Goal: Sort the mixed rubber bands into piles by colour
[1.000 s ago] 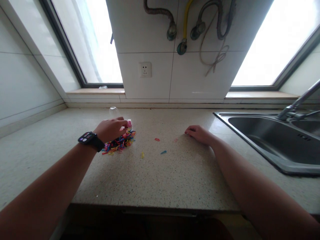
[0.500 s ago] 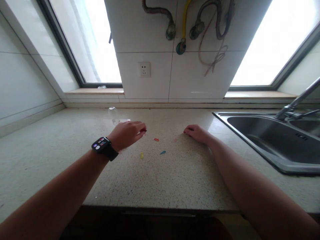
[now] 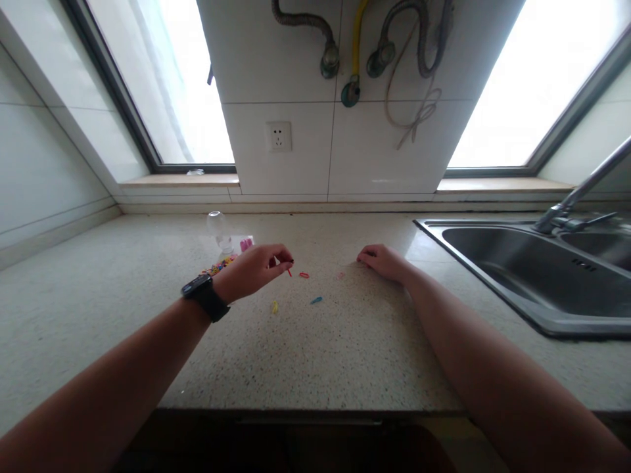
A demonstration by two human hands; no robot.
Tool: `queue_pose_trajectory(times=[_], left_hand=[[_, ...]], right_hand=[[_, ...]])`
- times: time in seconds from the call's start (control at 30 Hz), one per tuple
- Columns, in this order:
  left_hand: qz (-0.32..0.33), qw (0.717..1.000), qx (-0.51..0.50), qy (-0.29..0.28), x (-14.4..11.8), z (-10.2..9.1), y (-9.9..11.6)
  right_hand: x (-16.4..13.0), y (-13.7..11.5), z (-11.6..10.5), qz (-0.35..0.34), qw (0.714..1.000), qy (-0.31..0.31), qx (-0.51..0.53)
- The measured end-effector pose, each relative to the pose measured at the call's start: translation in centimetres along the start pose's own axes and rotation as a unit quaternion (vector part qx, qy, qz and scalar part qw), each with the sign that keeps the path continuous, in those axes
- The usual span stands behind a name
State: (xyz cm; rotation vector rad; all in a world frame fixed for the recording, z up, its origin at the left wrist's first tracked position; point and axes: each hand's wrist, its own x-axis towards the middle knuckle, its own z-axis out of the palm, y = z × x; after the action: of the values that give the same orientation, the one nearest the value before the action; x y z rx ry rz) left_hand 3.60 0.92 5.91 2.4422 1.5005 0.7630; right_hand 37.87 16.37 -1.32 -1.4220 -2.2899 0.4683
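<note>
My left hand (image 3: 254, 269), with a black watch on the wrist, hovers over the speckled countertop (image 3: 315, 355) with thumb and fingers pinched on a small red elastic band (image 3: 289, 271). Just right of it another red band (image 3: 304, 274) lies on the counter. A yellow band (image 3: 275, 307) and a blue band (image 3: 316, 300) lie a little nearer me. A heap of colourful bands (image 3: 219, 266) shows behind my left wrist. My right hand (image 3: 382, 259) rests on the counter with its fingers curled and nothing visible in it.
A small clear glass (image 3: 219, 230) and a pink object (image 3: 245, 244) stand behind the heap. A steel sink (image 3: 532, 276) with a tap (image 3: 576, 200) fills the right. The tiled wall has a socket (image 3: 279, 136) and hoses (image 3: 355, 59).
My left hand left the heap of bands and moved right to the loose red band, fingers now pinched. The right hand has barely moved.
</note>
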Motion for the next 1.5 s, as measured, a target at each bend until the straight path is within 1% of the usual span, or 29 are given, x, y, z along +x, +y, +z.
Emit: queue_pose_trajectory(times=[0.1,0.2,0.27,0.33,0.43,0.57,0.73,0.9,1.03,1.13,1.23,1.3,1.37,1.43,1.5], left_hand=[[-0.023,0.995,0.098,0.015,-0.2,-1.2,-2.3],[-0.065,0.981,0.181,0.029,-0.7,-2.6,-5.0],[-0.098,0.973,0.205,0.031,-1.0,-3.3,-6.7],[-0.115,0.971,0.21,0.019,-1.3,-3.7,-8.0],[-0.112,0.971,0.211,-0.009,-1.5,-4.0,-9.3],[-0.117,0.966,0.229,-0.023,-1.5,-4.2,-9.9],[-0.091,0.974,0.204,-0.031,-1.4,-4.2,-10.2],[-0.107,0.982,0.156,-0.02,-1.4,-4.2,-10.3],[-0.117,0.983,0.138,-0.024,-1.5,-4.3,-10.2],[-0.122,0.982,0.139,-0.028,-1.5,-4.4,-10.3],[-0.122,0.981,0.152,-0.015,-1.5,-4.4,-10.2],[-0.117,0.982,0.146,-0.005,-1.4,-4.3,-9.5],[-0.1,0.987,0.129,0.003,-1.1,-3.9,-8.1],[-0.069,0.991,0.112,0.016,-0.7,-3.3,-5.9],[-0.034,0.995,0.095,0.028,-0.4,-2.2,-3.1]], right_hand=[[0.2,0.4,0.1,-0.008,1.0,-0.002,0.004],[0.3,0.6,0.2,-0.011,1.0,-0.003,0.008],[0.3,0.6,0.2,-0.01,1.0,-0.002,0.01],[0.1,0.4,0.2,-0.008,1.0,-0.002,0.011],[0.0,0.1,0.1,-0.003,1.0,-0.001,0.015],[-0.1,-0.1,0.0,0.002,1.0,-0.002,0.015],[-0.2,-0.3,-0.2,0.005,1.0,-0.005,0.017],[-0.3,-0.5,-0.3,0.007,1.0,-0.007,0.013],[-0.2,0.0,-0.1,0.0,1.0,-0.01,0.013],[0.0,0.4,0.1,0.002,1.0,-0.009,0.014],[0.1,0.6,0.1,-0.001,1.0,-0.007,0.017],[0.1,0.5,0.1,-0.003,1.0,-0.007,0.018],[0.1,0.3,0.0,-0.002,1.0,-0.007,0.017],[0.0,0.1,-0.1,0.003,1.0,-0.006,0.013],[0.0,0.0,-0.1,0.007,1.0,-0.006,0.007]])
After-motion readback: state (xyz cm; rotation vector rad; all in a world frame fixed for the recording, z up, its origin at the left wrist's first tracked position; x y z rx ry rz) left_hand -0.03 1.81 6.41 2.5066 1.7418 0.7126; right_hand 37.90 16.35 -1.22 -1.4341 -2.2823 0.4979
